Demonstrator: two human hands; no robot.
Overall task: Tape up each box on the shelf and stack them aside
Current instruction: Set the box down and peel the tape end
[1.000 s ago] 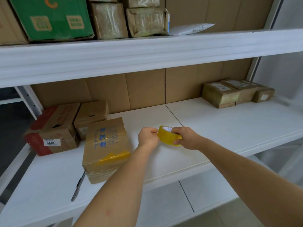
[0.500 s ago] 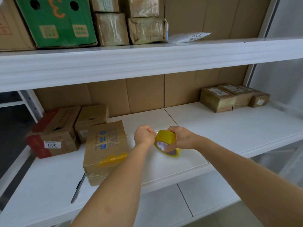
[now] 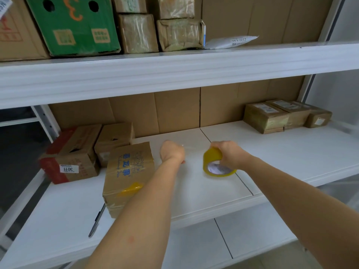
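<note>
My right hand [image 3: 229, 153] grips a yellow tape roll [image 3: 214, 164] above the white middle shelf [image 3: 291, 152]. My left hand [image 3: 172, 151] pinches the loose end of a clear tape strip [image 3: 194, 150] that stretches from the roll; the strip is faint. Just left of my left hand lies a brown box with blue print [image 3: 129, 172], a patch of yellow tape on its top. Behind it sit a small brown box [image 3: 114, 138] and a red-edged box labelled 3011 [image 3: 71, 158]. Three wrapped boxes [image 3: 279, 115] stand at the back right.
A dark pen [image 3: 96, 222] lies at the shelf's front edge beside the printed box. The upper shelf [image 3: 174, 70] carries a green box [image 3: 71, 26], wrapped parcels [image 3: 155, 30] and a white mailer [image 3: 231, 42]. A lower shelf [image 3: 213, 245] shows beneath.
My hands have moved apart: the right hand carried the roll to the right and the left hand drew away leftward, pulling out a length of tape between them.
</note>
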